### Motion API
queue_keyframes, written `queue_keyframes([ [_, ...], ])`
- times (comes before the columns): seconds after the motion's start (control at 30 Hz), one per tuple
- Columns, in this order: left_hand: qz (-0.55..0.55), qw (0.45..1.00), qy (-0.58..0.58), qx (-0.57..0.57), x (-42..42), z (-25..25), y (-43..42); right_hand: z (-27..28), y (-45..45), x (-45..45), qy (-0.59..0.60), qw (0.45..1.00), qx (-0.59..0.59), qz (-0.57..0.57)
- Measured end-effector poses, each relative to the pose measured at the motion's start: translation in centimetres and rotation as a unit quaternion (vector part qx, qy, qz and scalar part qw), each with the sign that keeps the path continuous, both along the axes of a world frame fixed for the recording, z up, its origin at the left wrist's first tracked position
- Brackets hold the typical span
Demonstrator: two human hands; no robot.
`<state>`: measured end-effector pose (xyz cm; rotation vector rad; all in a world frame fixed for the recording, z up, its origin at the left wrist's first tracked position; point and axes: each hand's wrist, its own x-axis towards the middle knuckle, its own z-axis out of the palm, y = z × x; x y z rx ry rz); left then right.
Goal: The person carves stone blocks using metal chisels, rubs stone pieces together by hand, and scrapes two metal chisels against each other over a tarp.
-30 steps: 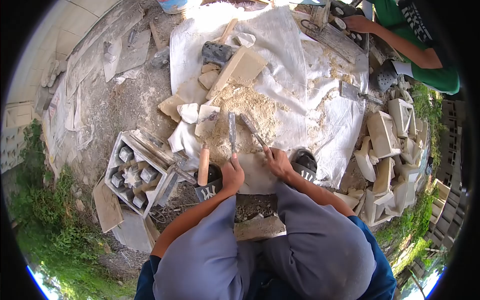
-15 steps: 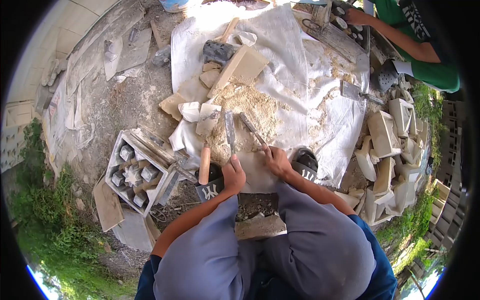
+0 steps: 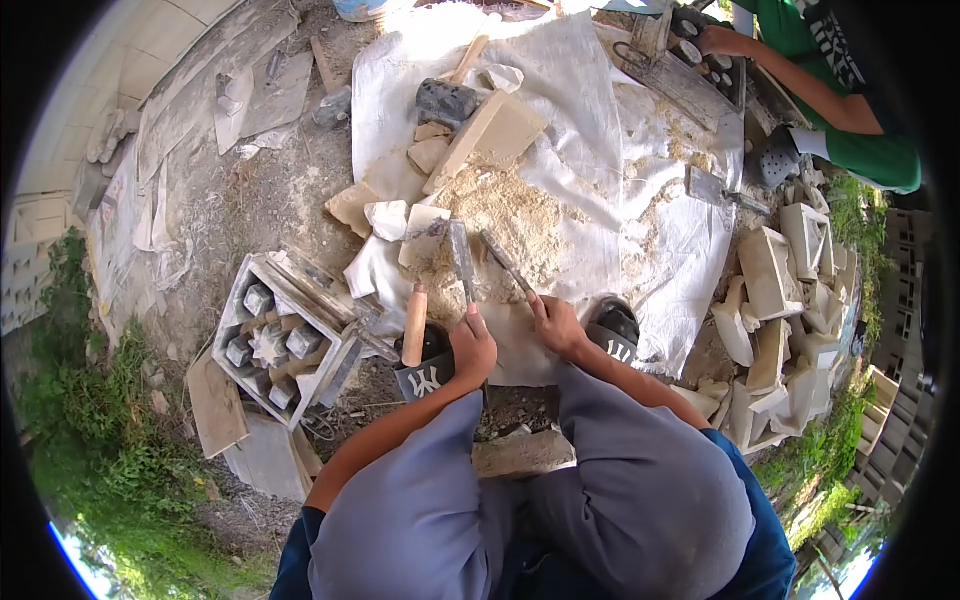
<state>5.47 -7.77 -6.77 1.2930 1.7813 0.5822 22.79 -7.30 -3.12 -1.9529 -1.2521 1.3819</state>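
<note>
My left hand (image 3: 473, 347) is closed round the near end of a flat metal bar (image 3: 462, 257), which points away from me. My right hand (image 3: 558, 327) grips a second, narrower metal bar (image 3: 508, 264), slanted up to the left. Both bars' far ends are over a heap of pale crumbled material (image 3: 505, 215) on a white sheet (image 3: 580, 110). Beside my left hand a wooden handle (image 3: 415, 325) stands near my sandal. A pale slab piece (image 3: 425, 235) lies just beyond the left bar's tip.
A hexagonal mould (image 3: 272, 340) with a star centre sits at the left. A pale block (image 3: 487, 142) and a dark-headed mallet (image 3: 446, 102) lie farther off. Broken cast pieces (image 3: 768, 270) are piled at the right. Another person's hand (image 3: 722, 42) is at the top right.
The left bar's far end has swung to the left, while my left hand has shifted slightly right. The right bar stays in my right hand. The whole view has shifted slightly.
</note>
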Motion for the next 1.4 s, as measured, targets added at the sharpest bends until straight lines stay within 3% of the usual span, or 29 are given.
queue_keyframes([
  [0.07,-0.012,1.000,0.013,0.013,-0.6,0.2,0.3,-0.6,0.5,0.7,-0.076,0.995,-0.050,0.041],
  [0.17,-0.023,0.998,-0.014,-0.060,-0.4,1.8,0.5,-0.4,-0.6,0.7,-0.033,0.999,0.027,0.003],
  [0.3,-0.024,0.999,-0.015,0.019,-0.6,1.7,-0.1,-0.2,0.5,0.8,-0.046,0.996,-0.049,0.058],
  [0.37,-0.037,0.999,0.023,0.026,-0.8,1.1,-0.3,-0.4,-0.5,0.0,-0.049,0.996,-0.045,0.054],
  [0.43,0.000,1.000,0.014,0.002,0.2,1.8,0.4,-0.4,-1.0,0.0,-0.001,0.999,0.033,0.002],
  [0.47,0.017,1.000,-0.006,0.021,0.1,2.2,0.5,-1.6,-0.9,-0.1,-0.061,0.998,-0.015,0.024],
  [0.57,0.007,1.000,-0.003,0.012,-0.3,2.2,0.8,-0.7,-0.1,0.4,-0.016,0.998,-0.059,0.027],
  [0.6,-0.042,0.996,0.042,-0.072,-0.6,2.0,0.8,0.2,-0.3,0.3,-0.044,0.998,-0.022,0.035],
  [0.7,0.000,0.999,0.006,-0.051,0.0,2.1,0.0,-0.5,-1.0,0.3,0.000,1.000,0.012,0.029],
  [0.77,0.006,0.999,-0.025,-0.031,-0.1,2.2,-0.3,-1.4,-1.3,0.3,-0.038,0.999,-0.009,0.035],
  [0.83,-0.023,0.998,0.024,-0.052,-0.5,1.4,0.5,-0.2,-0.2,0.2,-0.037,0.997,-0.058,0.048],
  [0.9,-0.046,0.995,0.050,-0.068,-0.8,1.5,0.0,0.0,-1.1,-0.2,-0.026,0.999,-0.034,0.029],
  [0.97,0.009,0.999,-0.005,-0.033,-0.4,2.5,0.0,-1.2,-1.4,0.2,-0.044,0.997,0.030,0.052],
  [1.1,-0.015,1.000,0.011,-0.020,-0.7,1.9,-0.2,-0.5,-0.7,0.2,-0.037,0.995,-0.059,0.071],
  [1.13,-0.031,0.998,0.039,-0.023,-0.7,1.5,-0.3,-0.6,-1.4,0.0,-0.020,0.999,0.000,0.032],
  [1.23,0.005,1.000,0.014,-0.022,-0.5,2.9,-0.2,-0.5,-1.4,0.0,-0.042,0.999,-0.007,0.024],
  [1.27,0.027,1.000,-0.005,-0.004,-0.7,1.2,-0.7,-0.2,-1.7,0.4,-0.046,0.999,-0.011,0.022],
  [1.37,-0.037,0.997,0.018,-0.071,-1.1,0.6,-0.3,1.3,-0.8,0.3,-0.022,1.000,-0.017,0.015],
  [1.4,-0.036,0.998,-0.006,-0.041,-1.2,0.4,-0.5,1.2,-1.1,0.2,0.001,1.000,0.015,-0.012],
])
